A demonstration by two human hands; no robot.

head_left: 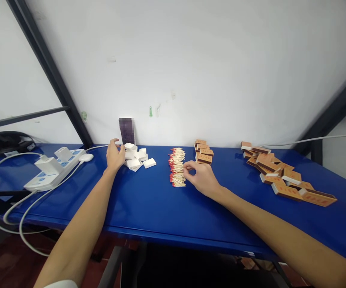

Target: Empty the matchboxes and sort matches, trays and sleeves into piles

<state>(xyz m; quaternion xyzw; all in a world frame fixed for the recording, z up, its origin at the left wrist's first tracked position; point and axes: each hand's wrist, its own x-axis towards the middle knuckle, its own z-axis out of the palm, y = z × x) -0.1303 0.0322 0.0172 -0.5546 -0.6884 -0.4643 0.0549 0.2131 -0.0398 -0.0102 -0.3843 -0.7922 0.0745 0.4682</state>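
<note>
My left hand (115,155) is at the left edge of a loose pile of white matchbox trays (135,155), thumb and fingers apart. No tray is visible in its grasp. In the middle of the table lies a column of wooden matches (177,168), their red heads pointing left. My right hand (202,177) pinches at the plain right ends of these matches, thumb and forefinger forming a ring. How many matches are between the fingertips is hidden. Just behind that hand stand several orange-brown matchboxes (204,152), stacked close together.
A heap of matchbox sleeves (281,172) spreads over the right side of the blue table (149,204). On the left are a white power strip (45,180) with chargers and looping cables. A dark pixelated panel (127,131) leans against the wall. Dark metal posts flank both sides.
</note>
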